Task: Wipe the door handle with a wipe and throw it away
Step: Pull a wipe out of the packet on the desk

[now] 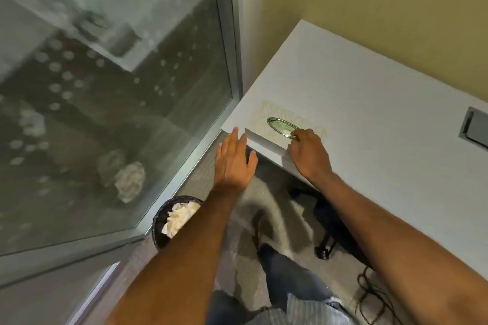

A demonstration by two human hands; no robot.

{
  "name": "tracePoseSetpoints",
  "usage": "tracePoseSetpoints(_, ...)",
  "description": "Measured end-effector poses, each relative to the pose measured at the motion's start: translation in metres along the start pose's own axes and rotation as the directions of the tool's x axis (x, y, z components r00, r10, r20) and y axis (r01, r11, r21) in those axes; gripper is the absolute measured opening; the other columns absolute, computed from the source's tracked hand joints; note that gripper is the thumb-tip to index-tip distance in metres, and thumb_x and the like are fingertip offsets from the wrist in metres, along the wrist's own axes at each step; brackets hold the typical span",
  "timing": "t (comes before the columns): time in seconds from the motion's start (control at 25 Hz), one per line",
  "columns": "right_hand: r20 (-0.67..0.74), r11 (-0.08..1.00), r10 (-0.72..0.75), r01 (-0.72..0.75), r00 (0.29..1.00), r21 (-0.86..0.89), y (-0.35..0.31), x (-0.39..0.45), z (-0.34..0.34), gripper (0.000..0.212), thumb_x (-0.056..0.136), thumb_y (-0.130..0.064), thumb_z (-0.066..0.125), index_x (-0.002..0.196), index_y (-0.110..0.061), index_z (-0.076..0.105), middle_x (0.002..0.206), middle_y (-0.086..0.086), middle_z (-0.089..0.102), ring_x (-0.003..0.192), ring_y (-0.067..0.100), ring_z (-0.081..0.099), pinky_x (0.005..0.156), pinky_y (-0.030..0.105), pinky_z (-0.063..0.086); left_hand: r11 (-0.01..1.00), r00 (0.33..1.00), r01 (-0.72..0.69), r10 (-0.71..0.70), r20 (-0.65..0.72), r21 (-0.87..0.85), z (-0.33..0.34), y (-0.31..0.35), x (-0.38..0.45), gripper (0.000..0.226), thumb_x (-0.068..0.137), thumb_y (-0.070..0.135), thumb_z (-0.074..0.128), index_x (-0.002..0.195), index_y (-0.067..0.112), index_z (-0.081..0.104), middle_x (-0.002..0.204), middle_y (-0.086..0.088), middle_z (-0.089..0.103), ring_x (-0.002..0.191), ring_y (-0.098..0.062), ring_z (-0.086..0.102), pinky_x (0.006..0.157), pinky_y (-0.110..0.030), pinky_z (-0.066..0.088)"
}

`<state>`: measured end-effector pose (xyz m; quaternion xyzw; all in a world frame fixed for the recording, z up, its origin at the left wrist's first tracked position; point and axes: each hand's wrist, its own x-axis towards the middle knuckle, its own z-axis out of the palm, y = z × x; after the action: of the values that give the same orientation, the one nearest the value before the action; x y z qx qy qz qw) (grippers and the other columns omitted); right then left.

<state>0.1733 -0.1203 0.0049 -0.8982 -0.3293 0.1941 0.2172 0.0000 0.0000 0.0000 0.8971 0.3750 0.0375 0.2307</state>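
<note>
Two hands at white desk corner: right hand fingers curled at tissue box oval opening; left hand spread, empty. No wipe drawn yet; wiping, binning remain.

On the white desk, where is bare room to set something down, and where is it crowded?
Bare: the white desk between the wipe box and the grey recessed hatch, back to the yellow wall. Crowded: the near-left corner, where the left hand and right hand flank the box.
</note>
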Motion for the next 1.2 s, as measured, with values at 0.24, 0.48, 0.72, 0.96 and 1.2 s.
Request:
tracePoseSetpoints(0.24, 0.117, 0.976, -0.065, 0.088, 0.991, -0.199, 0.020, 0.048, 0.005, 0.033, 0.102, -0.030, 0.040, 0.115, -0.020, 0.070, 0.110, 0.007, 0.070, 0.091, 0.028, 0.064, 0.075, 0.039, 0.055, 0.999, 0.997, -0.041, 0.040, 0.071, 0.011, 0.037, 0.019, 0.060, 0.053, 0.100, 0.033, 0.058, 0.147, 0.011, 0.054, 0.164, -0.016, 0.039, 0.149, -0.036, 0.041, 0.120, -0.055, 0.040)
tracePoseSetpoints(0.48, 0.103, 0.897, -0.229, 0.251, 0.968, -0.365, 0.021, 0.076, 0.006, 0.020, 0.099, -0.029, 0.059, 0.100, -0.018, 0.076, 0.086, 0.010, 0.070, 0.072, 0.036, 0.068, 0.060, 0.037, 0.053, 0.993, 0.991, -0.099, 0.093, 0.098, 0.061, 0.058, 0.025, 0.084, 0.052, 0.103, 0.028, 0.059, 0.151, 0.009, 0.048, 0.164, -0.018, 0.037, 0.152, -0.038, 0.034, 0.122, -0.052, 0.035)
tracePoseSetpoints(0.72, 0.258, 0.768, -0.302, 0.395, 0.918, -0.504, 0.021, 0.093, -0.001, 0.017, 0.097, -0.035, 0.060, 0.102, -0.032, 0.077, 0.084, -0.004, 0.065, 0.072, 0.024, 0.063, 0.060, 0.032, 0.046, 0.998, 0.995, -0.069, 0.067, 0.075, 0.017, 0.064, 0.024, 0.084, 0.056, 0.102, 0.030, 0.062, 0.153, 0.009, 0.047, 0.165, -0.015, 0.037, 0.154, -0.035, 0.032, 0.121, -0.051, 0.036)
tracePoseSetpoints(0.96, 0.365, 0.624, -0.323, 0.486, 0.873, -0.612, 0.015, 0.102, -0.002, 0.017, 0.098, -0.030, 0.060, 0.106, -0.030, 0.075, 0.083, -0.004, 0.061, 0.066, 0.020, 0.051, 0.060, 0.032, 0.034, 0.998, 0.995, -0.062, 0.062, 0.077, 0.002, 0.063, 0.022, 0.084, 0.057, 0.103, 0.032, 0.061, 0.154, 0.011, 0.046, 0.167, -0.014, 0.034, 0.155, -0.033, 0.029, 0.121, -0.052, 0.035)
tracePoseSetpoints(1.2, 0.386, 0.595, -0.390, 0.549, 0.836, -0.587, 0.024, 0.110, 0.003, 0.006, 0.090, -0.022, 0.070, 0.089, -0.018, 0.073, 0.076, 0.000, 0.057, 0.059, 0.020, 0.040, 0.055, 0.033, 0.031, 0.998, 0.995, -0.063, 0.062, 0.077, 0.006, 0.063, 0.018, 0.084, 0.058, 0.103, 0.034, 0.061, 0.155, 0.012, 0.045, 0.167, -0.012, 0.034, 0.155, -0.032, 0.029, 0.120, -0.053, 0.035)
